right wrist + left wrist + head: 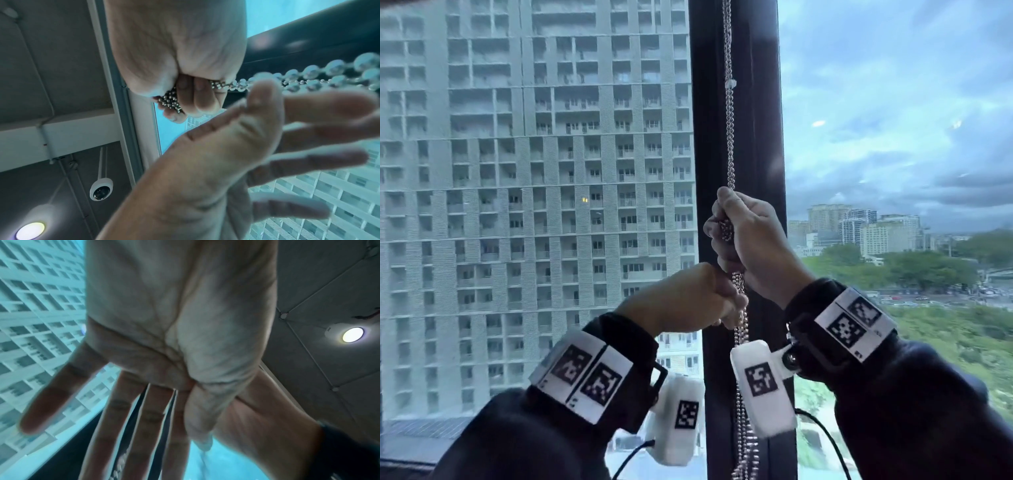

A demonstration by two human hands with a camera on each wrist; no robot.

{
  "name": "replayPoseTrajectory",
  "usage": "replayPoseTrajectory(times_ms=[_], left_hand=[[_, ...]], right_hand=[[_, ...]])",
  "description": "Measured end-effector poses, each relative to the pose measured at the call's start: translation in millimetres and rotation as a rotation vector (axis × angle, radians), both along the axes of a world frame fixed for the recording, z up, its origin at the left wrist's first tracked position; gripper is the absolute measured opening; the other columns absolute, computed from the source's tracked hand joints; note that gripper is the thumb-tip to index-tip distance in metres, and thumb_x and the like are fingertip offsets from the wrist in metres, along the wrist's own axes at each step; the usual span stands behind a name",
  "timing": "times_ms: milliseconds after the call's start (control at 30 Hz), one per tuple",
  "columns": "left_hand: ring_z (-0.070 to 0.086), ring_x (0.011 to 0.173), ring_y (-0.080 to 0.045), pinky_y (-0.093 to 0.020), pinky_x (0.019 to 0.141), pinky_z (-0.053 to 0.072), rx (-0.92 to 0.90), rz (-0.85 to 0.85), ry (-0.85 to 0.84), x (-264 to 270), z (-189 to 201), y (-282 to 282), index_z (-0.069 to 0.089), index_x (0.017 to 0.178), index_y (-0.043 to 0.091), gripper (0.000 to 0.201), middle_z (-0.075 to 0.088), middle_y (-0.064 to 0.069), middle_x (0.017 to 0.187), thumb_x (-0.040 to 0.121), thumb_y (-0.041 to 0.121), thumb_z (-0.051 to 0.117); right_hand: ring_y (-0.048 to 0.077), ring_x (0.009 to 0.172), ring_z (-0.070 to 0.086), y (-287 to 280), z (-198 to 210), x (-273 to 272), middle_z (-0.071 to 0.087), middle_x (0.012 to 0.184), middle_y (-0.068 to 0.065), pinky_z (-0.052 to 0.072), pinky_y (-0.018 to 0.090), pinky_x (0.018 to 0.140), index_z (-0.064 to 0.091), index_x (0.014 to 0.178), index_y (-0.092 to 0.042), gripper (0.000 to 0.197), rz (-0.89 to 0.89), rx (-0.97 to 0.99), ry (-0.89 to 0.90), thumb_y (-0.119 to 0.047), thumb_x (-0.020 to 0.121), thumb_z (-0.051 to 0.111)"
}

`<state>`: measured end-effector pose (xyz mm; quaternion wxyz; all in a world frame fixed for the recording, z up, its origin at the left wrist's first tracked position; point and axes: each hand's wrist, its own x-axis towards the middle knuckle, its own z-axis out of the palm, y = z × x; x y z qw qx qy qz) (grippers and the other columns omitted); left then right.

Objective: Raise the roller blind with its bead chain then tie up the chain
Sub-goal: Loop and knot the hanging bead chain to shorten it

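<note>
Landmark: the dark window mullion point(743, 137); every place below is read off it.
Bead chain: the bead chain point(729, 144) hangs straight down in front of the mullion, several strands together, with slack trailing below both hands.
Right hand: your right hand point(748, 240) is fisted round a bunched knot of beads in front of the mullion, the higher of the two.
Left hand: your left hand point(688, 298) sits just below and to the left of the mullion. The wrist views show its fingers straight and spread, touching the hanging strands but gripping nothing.
Blind: the roller blind itself is out of view, so you cannot judge its height here.
Step in hand: most likely the tying.
Doing it well: keep the fist firm so the bunch cannot unspool. Gather the loose strands with the free fingers, pass them round the bunch close under the fist, and draw snug without yanking downward.
</note>
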<state>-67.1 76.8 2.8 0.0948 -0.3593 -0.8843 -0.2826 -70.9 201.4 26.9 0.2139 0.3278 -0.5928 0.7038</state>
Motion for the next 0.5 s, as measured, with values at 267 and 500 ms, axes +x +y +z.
replayPoseTrajectory(times_ms=[267, 500], left_hand=[[0.071, 0.094, -0.036, -0.055, 0.083, 0.057, 0.591, -0.045, 0.097, 10, 59, -7, 0.063, 0.107, -0.008, 0.042, 0.070, -0.028, 0.104, 0.104, 0.030, 0.045], [0.050, 0.042, -0.012, -0.015, 0.032, 0.034, 0.999, -0.341, -0.100, 16, 83, 25, 0.056, 0.092, 0.005, 0.027, 0.040, -0.003, 0.061, 0.107, 0.014, 0.036]], right_hand=[[0.008, 0.032, 0.026, 2, -3, -6, 0.041, 0.057, 0.009, 0.022, 0.012, 0.037, 0.056, 0.066, -0.019, 0.045, 0.073, -0.019, 0.032, -0.027, 0.107, 0.039], [0.007, 0.032, 0.023, -6, -3, 6, 0.039, 0.048, 0.000, 0.015, 0.013, 0.038, 0.043, 0.074, -0.015, 0.036, 0.189, -0.009, 0.001, -0.032, 0.106, 0.042]])
